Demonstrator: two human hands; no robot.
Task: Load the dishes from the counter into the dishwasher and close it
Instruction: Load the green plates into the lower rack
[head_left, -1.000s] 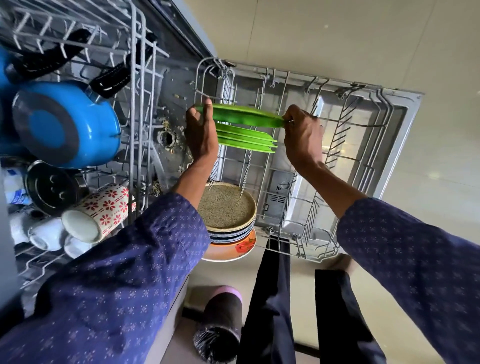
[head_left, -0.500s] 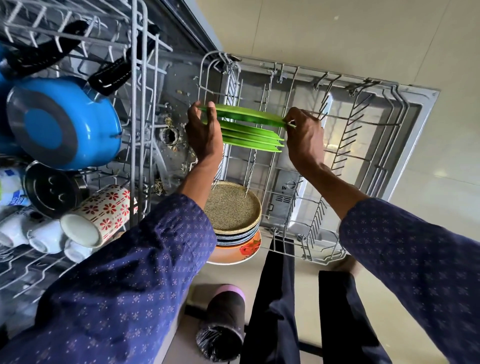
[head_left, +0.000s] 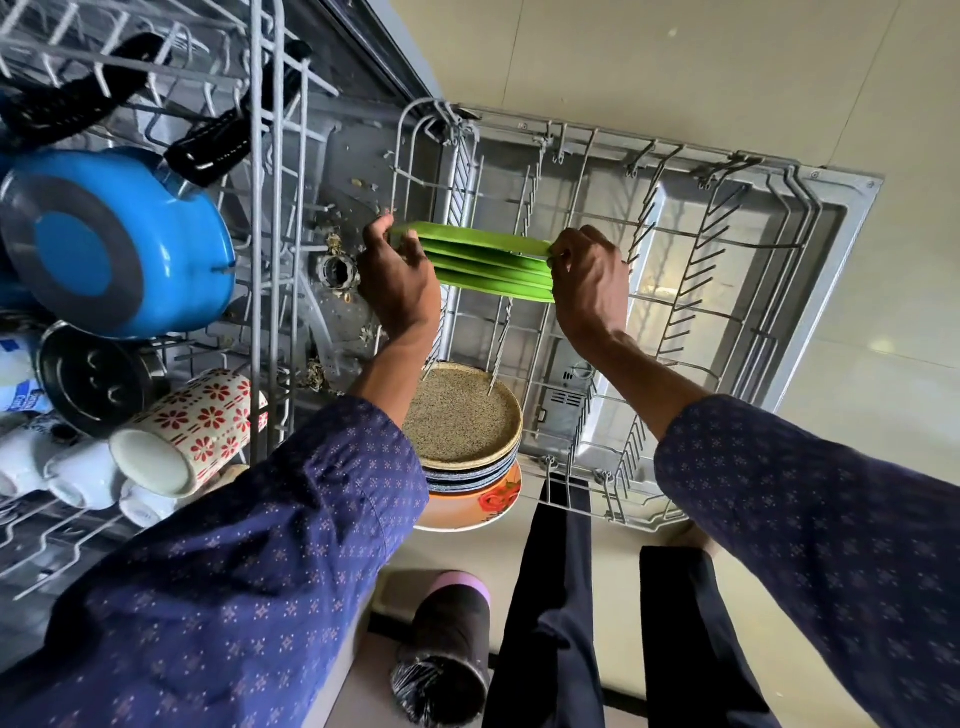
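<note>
Several green plates (head_left: 488, 262) stand on edge between the tines of the pulled-out lower rack (head_left: 727, 291). My left hand (head_left: 397, 280) grips the left end of the topmost green plate, and my right hand (head_left: 589, 283) pinches its right end. Nearer to me in the same rack stands a stack of plates: a speckled tan plate (head_left: 460, 415) in front, blue-rimmed ones behind it, and an orange flowered plate (head_left: 478, 506) at the rim.
The upper rack (head_left: 265, 156) at left holds a blue pot (head_left: 111, 241), black-handled utensils (head_left: 213, 145), a steel bowl (head_left: 91, 379), a red-flowered mug (head_left: 192, 431) and white cups (head_left: 78, 475). A dark cylindrical bin (head_left: 444, 654) stands on the floor by my legs. The open dishwasher door (head_left: 831, 260) lies under the rack.
Both hands have lowered the top green plate closer onto the other green plates in the rack. The camera has shifted slightly.
</note>
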